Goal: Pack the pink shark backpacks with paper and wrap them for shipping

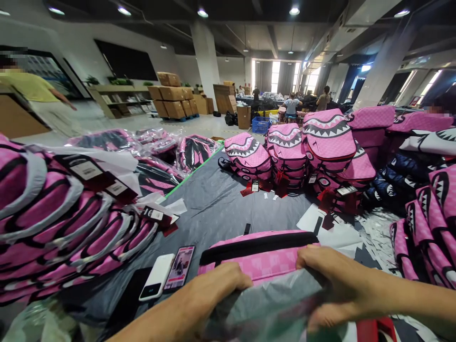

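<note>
In front of me lies a pink checkered backpack point(265, 266) with a black strip along its top, its near part covered by a translucent plastic bag point(267, 304). My left hand point(223, 285) is closed at the left end of the plastic's edge, fingertips against the pink fabric. On the other side, my right hand point(335, 280) curls its fingers over the backpack's corner and the plastic, thumb lower down. The lower part of the backpack is hidden by the plastic and my hands. A phone point(180, 268) with a lit screen and a white power bank point(156, 277) lie left of my left hand.
Stacked pink backpacks point(64, 213) with tags rise on the left. Shark-mouth backpacks point(247, 154) stand along the table's point(217, 204) far side, more at right. Plastic-wrapped backpacks point(194, 152) lie beyond the green edge. A person in yellow point(32, 88) is at far left; cartons point(173, 95) stand behind.
</note>
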Motion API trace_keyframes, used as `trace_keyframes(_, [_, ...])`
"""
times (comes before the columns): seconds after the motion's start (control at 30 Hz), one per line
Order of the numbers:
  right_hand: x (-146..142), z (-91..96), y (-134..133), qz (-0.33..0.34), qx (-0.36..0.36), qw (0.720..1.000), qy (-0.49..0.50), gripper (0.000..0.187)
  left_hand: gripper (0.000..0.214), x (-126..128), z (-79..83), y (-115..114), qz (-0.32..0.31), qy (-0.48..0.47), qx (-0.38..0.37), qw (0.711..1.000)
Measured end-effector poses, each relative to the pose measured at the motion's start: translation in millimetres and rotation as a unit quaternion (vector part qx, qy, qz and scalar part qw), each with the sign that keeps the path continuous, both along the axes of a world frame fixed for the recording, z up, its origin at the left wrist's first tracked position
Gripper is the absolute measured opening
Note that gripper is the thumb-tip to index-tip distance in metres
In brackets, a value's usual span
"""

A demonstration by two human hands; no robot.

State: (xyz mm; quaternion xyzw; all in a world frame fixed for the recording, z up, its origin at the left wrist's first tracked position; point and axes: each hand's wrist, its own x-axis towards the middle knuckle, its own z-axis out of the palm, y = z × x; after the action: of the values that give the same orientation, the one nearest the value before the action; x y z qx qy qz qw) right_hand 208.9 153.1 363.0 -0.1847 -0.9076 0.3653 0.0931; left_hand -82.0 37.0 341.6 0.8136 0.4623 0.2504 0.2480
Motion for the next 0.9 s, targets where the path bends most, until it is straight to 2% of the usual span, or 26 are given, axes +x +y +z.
trace_keyframes(0.07, [-11.5,-4.1,9.7,-0.016,-0.046,0.999,0.012,0.051,0.036,1.7,10.8,7.7,0.022,-0.006,-0.058,0.998])
trace_keyframes(0.13, [-25.1,-6.5,17.1,-0.020,-0.077,0.996,0.028,0.051,0.023,5.3,13.7,19.6,0.036,-0.027,-0.057,0.997])
trace_keyframes(0.17, [-31.6,-6.8,19.6,-0.029,-0.068,0.996,0.039,0.047,0.021,7.4,11.6,26.5,0.056,-0.025,-0.027,0.998])
trace_keyframes(0.23, [-41.6,-6.1,22.9,-0.072,-0.001,0.995,0.072,0.036,0.018,11.4,2.7,40.3,0.118,-0.003,0.074,0.990])
trace_keyframes(0.3, [-46.2,-4.2,26.4,-0.102,0.074,0.988,0.092,0.025,0.006,14.6,-6.5,51.4,0.179,0.020,0.188,0.966])
trace_keyframes(0.33, [-46.5,-3.5,28.9,-0.094,0.090,0.987,0.090,0.023,0.011,15.3,-8.7,55.5,0.191,0.029,0.221,0.956])
trace_keyframes(0.37, [-45.8,-3.5,32.1,-0.073,0.090,0.990,0.079,0.023,0.018,15.2,-8.5,58.5,0.183,0.038,0.232,0.954])
trace_keyframes(0.43, [-43.4,-6.2,39.7,-0.045,0.090,0.993,0.066,0.022,0.025,11.3,-0.8,61.2,0.132,0.049,0.198,0.970])
trace_keyframes(0.53, [-41.7,-14.6,49.2,-0.109,0.148,0.977,0.111,0.013,0.032,-1.5,19.8,59.5,0.024,0.049,0.093,0.994])
trace_keyframes(0.6, [-41.6,-16.6,52.2,-0.140,0.153,0.968,0.139,0.014,0.041,-9.2,27.6,57.1,-0.022,0.041,0.049,0.998])
trace_keyframes(0.67, [-39.6,-12.3,54.5,-0.101,0.094,0.983,0.119,0.014,0.037,-10.9,24.5,56.1,-0.024,0.036,0.051,0.998])
trace_keyframes(0.77, [-31.8,0.0,59.7,0.012,-0.004,0.999,0.050,0.036,0.028,-1.9,5.8,59.2,0.068,0.058,0.154,0.984])
trace_keyframes(0.83, [-25.5,6.4,62.9,0.049,-0.029,0.998,0.026,0.046,0.031,5.8,-4.1,63.5,0.133,0.081,0.219,0.963])
trace_keyframes(0.9, [-20.0,10.0,63.5,0.051,-0.028,0.998,0.026,0.040,0.028,8.3,-4.5,66.4,0.166,0.074,0.229,0.956])
